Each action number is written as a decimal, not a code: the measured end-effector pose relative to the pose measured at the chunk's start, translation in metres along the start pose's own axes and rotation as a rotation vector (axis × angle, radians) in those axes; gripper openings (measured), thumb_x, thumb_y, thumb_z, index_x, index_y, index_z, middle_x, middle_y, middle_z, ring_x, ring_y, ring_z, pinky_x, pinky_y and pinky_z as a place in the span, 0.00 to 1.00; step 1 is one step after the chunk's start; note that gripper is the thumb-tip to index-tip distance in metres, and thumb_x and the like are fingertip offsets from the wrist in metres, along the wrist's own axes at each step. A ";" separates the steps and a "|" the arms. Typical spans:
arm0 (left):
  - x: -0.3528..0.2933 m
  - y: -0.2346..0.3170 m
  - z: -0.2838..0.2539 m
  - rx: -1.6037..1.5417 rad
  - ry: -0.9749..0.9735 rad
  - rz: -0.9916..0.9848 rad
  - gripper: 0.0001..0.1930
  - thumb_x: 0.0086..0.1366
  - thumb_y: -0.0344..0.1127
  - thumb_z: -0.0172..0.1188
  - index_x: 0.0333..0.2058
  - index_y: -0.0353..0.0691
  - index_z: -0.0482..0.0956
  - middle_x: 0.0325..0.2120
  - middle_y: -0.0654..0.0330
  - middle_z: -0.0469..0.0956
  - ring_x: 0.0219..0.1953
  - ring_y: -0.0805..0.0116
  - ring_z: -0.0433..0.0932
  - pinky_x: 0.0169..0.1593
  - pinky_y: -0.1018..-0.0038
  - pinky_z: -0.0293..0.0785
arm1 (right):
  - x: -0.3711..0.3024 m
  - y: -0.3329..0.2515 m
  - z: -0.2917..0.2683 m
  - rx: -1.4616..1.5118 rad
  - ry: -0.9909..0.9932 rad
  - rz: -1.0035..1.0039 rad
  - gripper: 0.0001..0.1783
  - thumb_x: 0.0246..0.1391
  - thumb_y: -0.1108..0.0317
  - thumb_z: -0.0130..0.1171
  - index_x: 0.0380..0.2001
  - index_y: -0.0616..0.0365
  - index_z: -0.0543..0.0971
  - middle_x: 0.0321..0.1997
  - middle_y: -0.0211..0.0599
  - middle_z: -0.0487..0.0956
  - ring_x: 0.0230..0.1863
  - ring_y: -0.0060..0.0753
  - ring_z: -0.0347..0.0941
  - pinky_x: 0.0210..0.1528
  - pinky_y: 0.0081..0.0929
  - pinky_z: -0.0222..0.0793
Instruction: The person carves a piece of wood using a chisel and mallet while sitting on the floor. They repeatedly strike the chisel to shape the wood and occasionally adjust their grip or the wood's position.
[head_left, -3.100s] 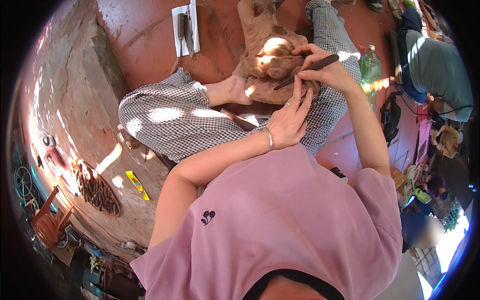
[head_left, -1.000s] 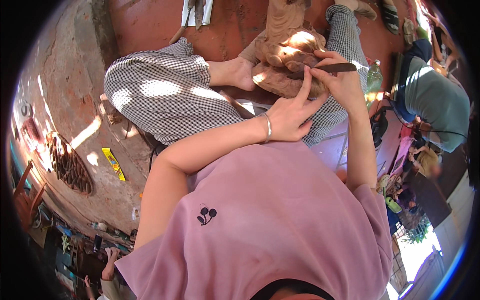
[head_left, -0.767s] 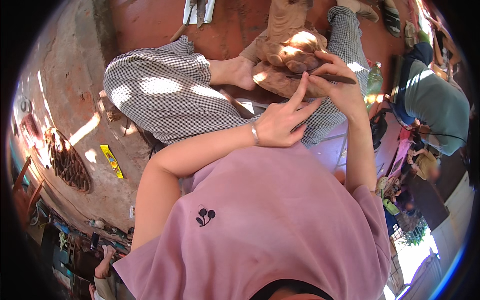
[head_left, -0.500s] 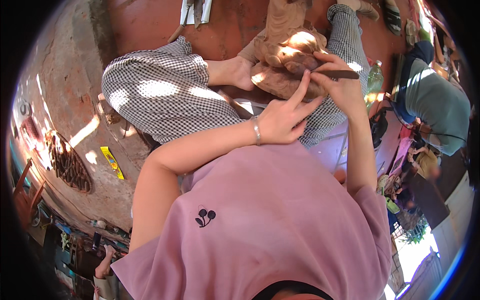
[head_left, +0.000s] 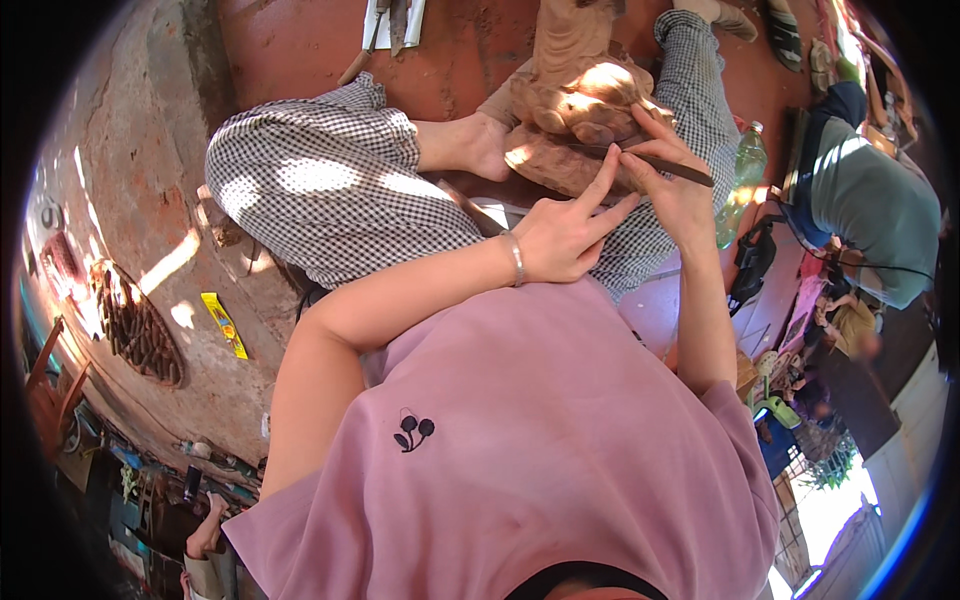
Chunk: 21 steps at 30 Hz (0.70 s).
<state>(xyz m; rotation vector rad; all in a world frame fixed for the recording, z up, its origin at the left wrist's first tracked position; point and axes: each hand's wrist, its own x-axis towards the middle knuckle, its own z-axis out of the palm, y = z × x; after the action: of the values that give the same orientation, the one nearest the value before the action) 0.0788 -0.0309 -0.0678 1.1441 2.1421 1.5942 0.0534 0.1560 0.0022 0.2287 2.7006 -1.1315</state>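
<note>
Between my knees rests a brown sculpted figure (head_left: 575, 110) with rounded, folded forms; whether it is clay or wood I cannot tell. My right hand (head_left: 680, 185) pinches a slim dark carving tool (head_left: 685, 171) between thumb and fingers. The tool's outer end sticks out to the right, while its inner end lies against the figure's near side. My left hand (head_left: 565, 235), a bracelet at its wrist, has its fingers apart. Its index fingertip touches near the tool's inner end, close to the right thumb. The exact contact of the tip is partly hidden by fingers.
Knife-like tools (head_left: 385, 30) lie on white paper on the red floor ahead. A green plastic bottle (head_left: 742, 185) stands right of my leg, and beyond it sits another person (head_left: 870, 190). To the left are a yellow packet (head_left: 224, 325) and an oval tray of brown pieces (head_left: 135, 325).
My right hand and forearm have shifted a little left and toward me. The tool's outer end has dipped nearer to me. My left hand stays almost in place.
</note>
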 end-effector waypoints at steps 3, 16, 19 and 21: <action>-0.010 -0.004 -0.002 0.037 0.037 0.061 0.35 0.53 0.29 0.61 0.63 0.45 0.69 0.70 0.34 0.45 0.26 0.60 0.83 0.27 0.71 0.79 | 0.000 -0.005 -0.003 -0.091 -0.055 -0.051 0.08 0.50 0.68 0.67 0.32 0.60 0.85 0.63 0.42 0.75 0.65 0.44 0.68 0.64 0.37 0.64; -0.014 0.008 -0.008 -0.038 0.081 0.030 0.30 0.52 0.28 0.62 0.58 0.42 0.75 0.67 0.29 0.50 0.27 0.56 0.83 0.27 0.72 0.78 | -0.008 -0.014 0.020 -0.244 0.101 -0.085 0.10 0.50 0.63 0.65 0.30 0.59 0.81 0.64 0.47 0.72 0.65 0.52 0.67 0.61 0.40 0.67; -0.017 0.007 -0.008 -0.088 0.113 0.033 0.29 0.53 0.27 0.61 0.57 0.41 0.75 0.67 0.28 0.47 0.26 0.54 0.83 0.29 0.70 0.80 | -0.003 -0.033 0.023 -0.304 0.060 0.014 0.11 0.49 0.61 0.65 0.29 0.57 0.82 0.63 0.47 0.72 0.65 0.53 0.66 0.62 0.43 0.66; -0.018 0.006 -0.007 -0.094 0.125 0.015 0.29 0.53 0.27 0.61 0.57 0.40 0.76 0.67 0.27 0.46 0.26 0.53 0.83 0.29 0.69 0.80 | -0.001 -0.041 0.028 -0.368 0.083 0.013 0.11 0.48 0.61 0.66 0.30 0.57 0.82 0.62 0.46 0.72 0.64 0.54 0.66 0.62 0.44 0.66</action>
<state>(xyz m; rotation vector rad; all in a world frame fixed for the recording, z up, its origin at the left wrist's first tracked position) 0.0889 -0.0479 -0.0639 1.0601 2.1130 1.7964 0.0490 0.1076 0.0116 0.2360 2.9095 -0.6138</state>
